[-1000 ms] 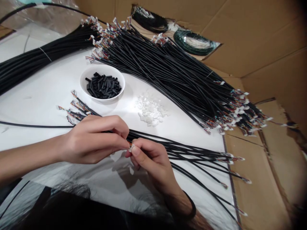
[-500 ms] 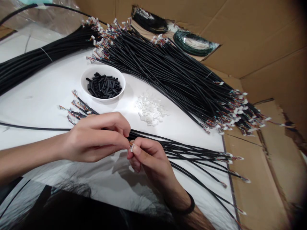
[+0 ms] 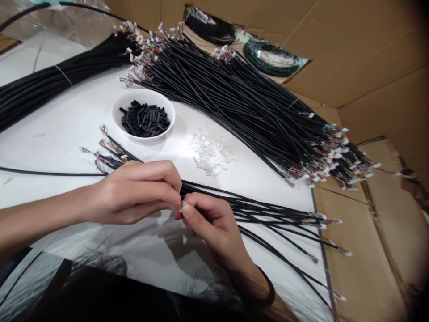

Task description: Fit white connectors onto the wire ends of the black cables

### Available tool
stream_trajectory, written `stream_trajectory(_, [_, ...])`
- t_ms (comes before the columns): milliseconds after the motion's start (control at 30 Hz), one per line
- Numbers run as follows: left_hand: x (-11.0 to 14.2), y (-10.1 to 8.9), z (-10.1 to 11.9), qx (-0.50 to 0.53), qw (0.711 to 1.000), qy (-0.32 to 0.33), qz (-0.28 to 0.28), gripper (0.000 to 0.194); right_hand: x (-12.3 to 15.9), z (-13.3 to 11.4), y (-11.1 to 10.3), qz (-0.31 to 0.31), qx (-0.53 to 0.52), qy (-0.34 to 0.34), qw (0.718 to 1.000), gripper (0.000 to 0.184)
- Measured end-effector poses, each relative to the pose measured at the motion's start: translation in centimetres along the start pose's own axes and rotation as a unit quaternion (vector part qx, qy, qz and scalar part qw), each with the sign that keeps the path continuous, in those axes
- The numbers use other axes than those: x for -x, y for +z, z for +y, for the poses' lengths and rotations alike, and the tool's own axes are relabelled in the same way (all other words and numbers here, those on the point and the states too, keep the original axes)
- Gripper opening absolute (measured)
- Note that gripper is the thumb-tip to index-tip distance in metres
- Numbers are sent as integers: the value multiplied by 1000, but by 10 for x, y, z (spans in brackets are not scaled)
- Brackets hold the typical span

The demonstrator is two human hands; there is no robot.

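Above the table (image 3: 77,112), both hands (image 3: 139,192) pinch a connector (image 3: 182,206).

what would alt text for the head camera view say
Two bare hands, left and right, pinch a small white connector on thin coloured wires over a white table. Behind them are a white bowl of short black tubes, a scatter of small white pieces and a large pile of black cables.

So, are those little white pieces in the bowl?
No, the white pieces lie in a loose pile on the table, while the bowl holds short black pieces.
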State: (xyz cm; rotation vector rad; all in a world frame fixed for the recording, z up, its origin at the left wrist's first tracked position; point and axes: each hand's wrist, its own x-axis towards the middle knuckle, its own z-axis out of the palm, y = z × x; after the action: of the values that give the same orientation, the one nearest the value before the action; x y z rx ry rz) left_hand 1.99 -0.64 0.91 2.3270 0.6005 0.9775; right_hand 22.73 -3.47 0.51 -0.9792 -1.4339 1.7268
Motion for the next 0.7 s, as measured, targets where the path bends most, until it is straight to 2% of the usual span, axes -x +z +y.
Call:
stream_trajectory(167, [-2,-1,-3,10,1000,0,-17,8,0,-3,0,0,27,-17,999,24])
stream_trajectory(467, [-1,0,0,25,999,-3,-27,10,-2,6,-8,-57,-50,60,995,33])
stream_trajectory(700, [-2,-1,-3,0,1000,15,-18,9,-4,7,-7,-63,-87,70,992,33])
